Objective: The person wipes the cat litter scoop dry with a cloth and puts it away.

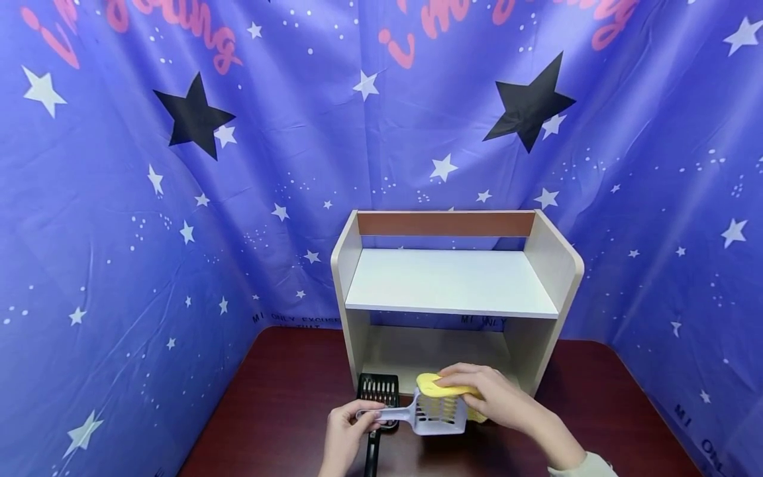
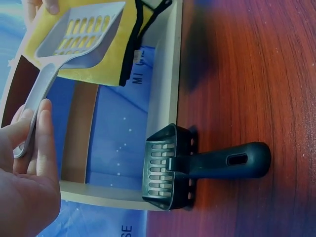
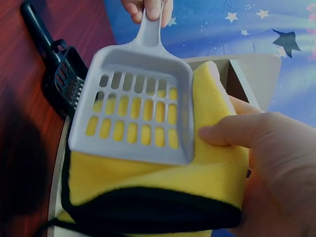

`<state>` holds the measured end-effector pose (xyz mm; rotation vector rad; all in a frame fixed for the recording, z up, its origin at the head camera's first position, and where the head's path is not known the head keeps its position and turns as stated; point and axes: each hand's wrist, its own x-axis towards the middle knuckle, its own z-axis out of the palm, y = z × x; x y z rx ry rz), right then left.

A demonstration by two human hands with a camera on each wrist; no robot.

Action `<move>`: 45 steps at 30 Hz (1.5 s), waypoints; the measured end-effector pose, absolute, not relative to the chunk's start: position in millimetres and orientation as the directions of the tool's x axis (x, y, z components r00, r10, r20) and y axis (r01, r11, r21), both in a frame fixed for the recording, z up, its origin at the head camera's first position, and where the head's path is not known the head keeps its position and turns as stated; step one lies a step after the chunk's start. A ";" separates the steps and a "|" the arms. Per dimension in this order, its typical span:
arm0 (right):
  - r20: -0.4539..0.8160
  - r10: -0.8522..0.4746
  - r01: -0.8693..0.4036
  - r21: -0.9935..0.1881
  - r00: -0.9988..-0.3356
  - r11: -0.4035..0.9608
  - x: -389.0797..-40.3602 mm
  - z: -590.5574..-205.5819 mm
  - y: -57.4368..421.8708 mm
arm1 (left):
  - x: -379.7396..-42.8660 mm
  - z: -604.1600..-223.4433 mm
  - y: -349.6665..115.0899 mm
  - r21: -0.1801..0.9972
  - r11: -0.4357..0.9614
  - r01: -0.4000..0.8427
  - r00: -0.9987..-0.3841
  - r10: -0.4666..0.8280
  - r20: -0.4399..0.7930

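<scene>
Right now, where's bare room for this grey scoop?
The white upper shelf is bare between side panels; so is the table between your left hand and the curtain. Crowded: before the lower shelf, with black scoop, grey scoop, yellow cloth and right hand.

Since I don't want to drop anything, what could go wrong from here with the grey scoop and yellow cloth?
The grey scoop might twist or slip, since the left hand pinches it only near the handle's end.

The yellow cloth could snag in the scoop's slots, as the right hand holds it right behind them.

The black scoop might get knocked, as it lies close to the left hand, by the shelf's front edge.
</scene>
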<state>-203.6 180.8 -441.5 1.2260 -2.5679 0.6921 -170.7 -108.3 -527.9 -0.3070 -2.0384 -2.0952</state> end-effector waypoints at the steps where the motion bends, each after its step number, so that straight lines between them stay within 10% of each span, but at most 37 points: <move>1: 0.381 -0.677 -0.776 -0.331 -0.630 0.536 -203.9 -442.5 182.2 | -170.5 -528.2 -108.2 0.957 -0.028 0.288 -0.958 0.000 0.288; 18: 0.485 -0.585 -0.755 -0.498 -0.651 0.427 -203.5 -455.3 207.0 | -174.9 -524.3 -111.3 0.945 -0.047 0.325 -0.944 -0.081 0.321; 45: 0.194 -0.692 -0.539 -0.778 -0.695 0.323 -216.9 -440.3 190.4 | -180.1 -521.2 -114.4 0.920 -0.074 0.386 -0.898 0.196 0.393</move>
